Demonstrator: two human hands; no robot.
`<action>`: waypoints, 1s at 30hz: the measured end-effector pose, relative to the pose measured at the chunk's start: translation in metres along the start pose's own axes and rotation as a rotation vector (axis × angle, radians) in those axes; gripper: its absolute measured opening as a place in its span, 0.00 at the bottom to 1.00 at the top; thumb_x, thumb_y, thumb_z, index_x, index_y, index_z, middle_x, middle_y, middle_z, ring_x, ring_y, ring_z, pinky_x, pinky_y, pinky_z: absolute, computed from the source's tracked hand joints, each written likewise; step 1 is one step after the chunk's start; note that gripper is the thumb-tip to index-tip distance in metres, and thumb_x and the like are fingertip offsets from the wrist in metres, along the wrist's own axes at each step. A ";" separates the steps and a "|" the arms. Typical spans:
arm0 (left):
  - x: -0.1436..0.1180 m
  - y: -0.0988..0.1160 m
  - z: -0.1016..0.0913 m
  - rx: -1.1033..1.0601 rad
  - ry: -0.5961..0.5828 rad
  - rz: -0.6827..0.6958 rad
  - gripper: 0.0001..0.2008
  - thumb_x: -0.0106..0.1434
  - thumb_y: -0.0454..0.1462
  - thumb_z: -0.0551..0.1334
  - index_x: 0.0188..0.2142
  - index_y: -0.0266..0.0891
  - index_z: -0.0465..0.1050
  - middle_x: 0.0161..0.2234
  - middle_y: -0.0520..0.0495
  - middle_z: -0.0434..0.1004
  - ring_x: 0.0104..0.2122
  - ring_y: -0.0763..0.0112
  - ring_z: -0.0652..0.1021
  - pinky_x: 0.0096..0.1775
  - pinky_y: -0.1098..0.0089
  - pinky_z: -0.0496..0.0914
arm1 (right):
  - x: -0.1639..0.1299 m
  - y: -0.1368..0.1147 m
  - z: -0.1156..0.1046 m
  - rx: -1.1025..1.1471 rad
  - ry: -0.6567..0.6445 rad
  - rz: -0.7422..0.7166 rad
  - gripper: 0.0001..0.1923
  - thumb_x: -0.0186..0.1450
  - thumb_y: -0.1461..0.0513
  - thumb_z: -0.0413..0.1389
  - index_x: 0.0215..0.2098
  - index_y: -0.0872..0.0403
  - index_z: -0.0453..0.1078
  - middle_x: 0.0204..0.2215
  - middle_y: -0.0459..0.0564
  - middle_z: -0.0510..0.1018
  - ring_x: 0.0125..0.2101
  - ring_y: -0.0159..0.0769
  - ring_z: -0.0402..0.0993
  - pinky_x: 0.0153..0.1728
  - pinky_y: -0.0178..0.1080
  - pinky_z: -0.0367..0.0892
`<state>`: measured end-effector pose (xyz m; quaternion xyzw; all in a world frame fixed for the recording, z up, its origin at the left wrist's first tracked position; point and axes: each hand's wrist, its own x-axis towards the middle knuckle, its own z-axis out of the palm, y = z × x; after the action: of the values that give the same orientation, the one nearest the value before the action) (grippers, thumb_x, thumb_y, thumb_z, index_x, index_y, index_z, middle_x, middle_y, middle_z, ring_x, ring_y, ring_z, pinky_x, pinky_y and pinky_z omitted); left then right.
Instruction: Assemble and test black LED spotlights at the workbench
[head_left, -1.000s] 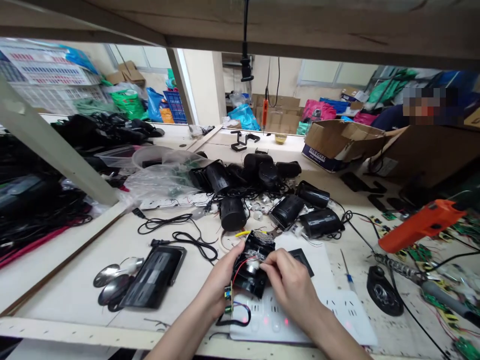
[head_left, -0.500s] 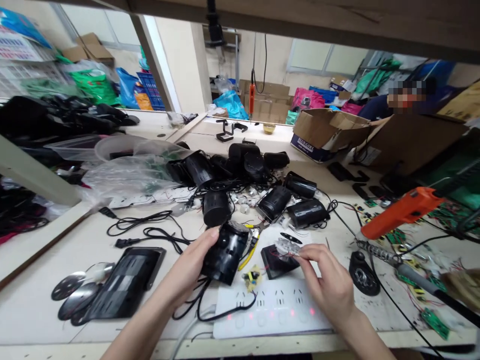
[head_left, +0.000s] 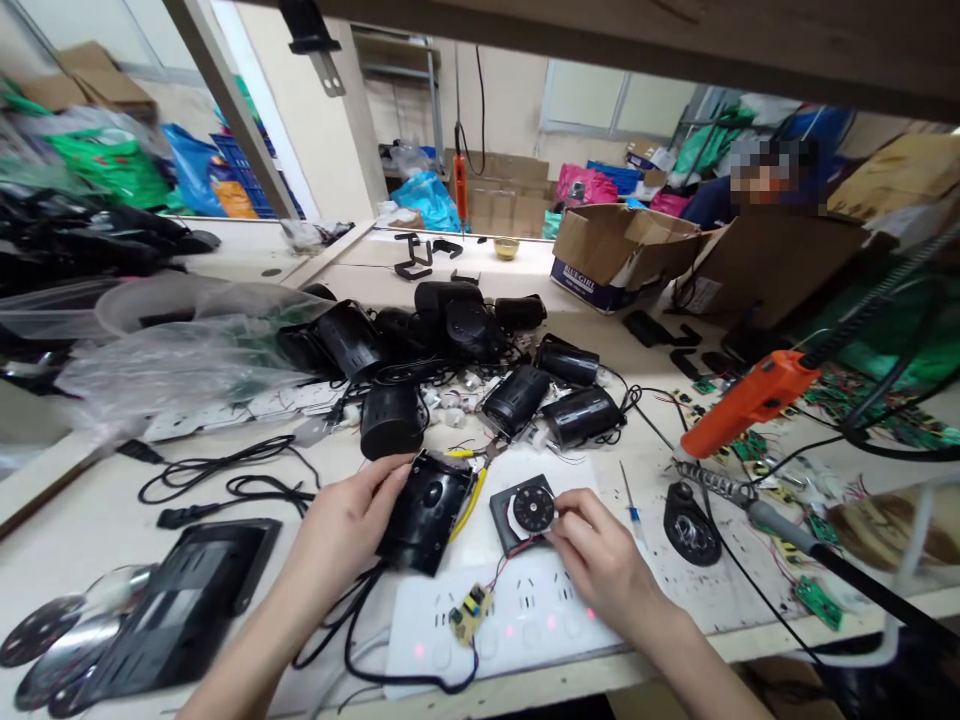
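Observation:
My left hand (head_left: 351,522) is closed on the edge of a black cylindrical plastic housing (head_left: 421,518), held slightly tilted over the bench. Between the fingertips of my right hand (head_left: 606,548) is the rim of a small round motor with a black slotted disc (head_left: 534,508). Behind that motor lies a black square plastic part (head_left: 500,518). Thin red and dark wires run from the motor to a small yellow circuit board (head_left: 471,612), which rests on a white power strip (head_left: 412,640) with lit red lights. Yellow-handled pliers (head_left: 471,500) lie partly hidden beside the housing.
An orange soldering tool (head_left: 750,402) leans at the right near a coiled holder (head_left: 716,482). Several black housings (head_left: 517,400) lie behind my hands. A small blue-handled screwdriver (head_left: 634,515) lies at right. Another person (head_left: 712,200) is behind cardboard boxes (head_left: 622,255).
The view has shifted, so the bench appears further left. The motor in my right hand has turned, and its black disc now faces me. My left hand keeps hold of the housing.

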<state>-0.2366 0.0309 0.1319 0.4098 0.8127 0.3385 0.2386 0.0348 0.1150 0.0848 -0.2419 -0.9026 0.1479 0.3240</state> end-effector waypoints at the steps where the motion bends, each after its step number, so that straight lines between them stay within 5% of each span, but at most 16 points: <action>1: -0.002 0.002 -0.002 0.089 0.054 0.031 0.18 0.60 0.47 0.58 0.44 0.44 0.79 0.41 0.42 0.83 0.45 0.46 0.79 0.51 0.57 0.67 | -0.001 0.000 -0.001 -0.004 0.008 -0.004 0.10 0.67 0.72 0.48 0.33 0.54 0.65 0.36 0.53 0.71 0.35 0.36 0.71 0.35 0.38 0.73; 5: -0.021 0.020 0.007 0.060 0.177 0.214 0.17 0.58 0.46 0.62 0.45 0.43 0.78 0.45 0.40 0.81 0.45 0.47 0.78 0.52 0.57 0.68 | -0.004 0.002 -0.003 0.023 0.030 -0.001 0.10 0.66 0.73 0.49 0.35 0.54 0.66 0.37 0.54 0.72 0.38 0.39 0.71 0.37 0.41 0.73; 8: -0.033 0.034 0.033 -0.195 -0.066 0.249 0.24 0.53 0.44 0.69 0.51 0.47 0.75 0.47 0.45 0.80 0.44 0.53 0.79 0.48 0.62 0.72 | -0.007 0.000 -0.004 0.067 0.009 0.026 0.11 0.66 0.73 0.48 0.37 0.54 0.67 0.39 0.55 0.72 0.40 0.39 0.72 0.39 0.41 0.73; 12: -0.033 0.037 0.064 -0.278 -0.282 0.277 0.38 0.47 0.38 0.72 0.59 0.48 0.67 0.56 0.45 0.74 0.55 0.50 0.73 0.58 0.58 0.65 | -0.010 -0.012 -0.020 0.030 0.054 0.071 0.11 0.66 0.72 0.47 0.37 0.54 0.67 0.37 0.54 0.74 0.41 0.39 0.73 0.41 0.41 0.74; 14: -0.031 0.035 0.072 -0.229 -0.244 0.349 0.38 0.49 0.38 0.71 0.60 0.48 0.65 0.58 0.44 0.72 0.57 0.48 0.71 0.60 0.54 0.62 | -0.008 -0.018 -0.039 -0.033 0.204 0.112 0.10 0.66 0.72 0.48 0.37 0.53 0.67 0.34 0.52 0.74 0.40 0.38 0.74 0.40 0.40 0.74; 18: -0.050 0.056 0.089 -0.087 -0.092 0.664 0.27 0.62 0.39 0.62 0.61 0.45 0.62 0.53 0.40 0.73 0.54 0.49 0.71 0.53 0.53 0.67 | 0.005 -0.012 -0.090 -0.123 0.703 0.366 0.07 0.65 0.66 0.57 0.41 0.52 0.67 0.39 0.53 0.74 0.39 0.37 0.75 0.39 0.40 0.74; 19: -0.060 0.068 0.098 -0.095 -0.131 0.736 0.23 0.64 0.36 0.59 0.59 0.43 0.65 0.51 0.39 0.74 0.51 0.52 0.72 0.52 0.55 0.68 | 0.010 -0.005 -0.102 -0.115 0.819 0.445 0.12 0.64 0.64 0.59 0.45 0.52 0.65 0.41 0.55 0.74 0.40 0.38 0.76 0.41 0.42 0.74; 21: -0.079 0.093 0.124 -0.073 -0.414 0.885 0.16 0.63 0.32 0.57 0.50 0.40 0.72 0.47 0.37 0.75 0.47 0.53 0.74 0.48 0.58 0.70 | 0.020 0.014 -0.119 -0.143 0.915 0.530 0.26 0.61 0.59 0.62 0.54 0.54 0.60 0.48 0.59 0.71 0.45 0.42 0.75 0.44 0.46 0.74; 24: -0.094 0.126 0.174 0.039 -0.632 0.935 0.13 0.55 0.27 0.62 0.40 0.35 0.76 0.41 0.33 0.76 0.46 0.47 0.73 0.48 0.53 0.68 | 0.033 0.043 -0.127 -0.260 0.779 0.681 0.37 0.58 0.56 0.63 0.60 0.57 0.55 0.48 0.64 0.73 0.44 0.47 0.76 0.41 0.47 0.74; 27: -0.090 0.139 0.212 0.014 -0.600 0.894 0.16 0.51 0.25 0.66 0.41 0.34 0.77 0.40 0.29 0.76 0.47 0.39 0.72 0.49 0.47 0.65 | 0.039 0.059 -0.122 -0.382 0.548 0.782 0.29 0.59 0.54 0.60 0.55 0.58 0.62 0.36 0.58 0.79 0.34 0.46 0.78 0.34 0.44 0.71; 30: -0.082 0.138 0.229 -0.033 -0.534 0.836 0.16 0.50 0.30 0.70 0.41 0.38 0.78 0.43 0.29 0.76 0.49 0.34 0.71 0.49 0.44 0.63 | 0.039 0.059 -0.115 -0.440 0.478 0.782 0.18 0.60 0.53 0.58 0.43 0.55 0.67 0.28 0.53 0.79 0.28 0.46 0.76 0.31 0.42 0.67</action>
<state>0.0307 0.1048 0.0937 0.7695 0.4837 0.3010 0.2887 0.1045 0.1976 0.1657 -0.6515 -0.6548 0.0049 0.3832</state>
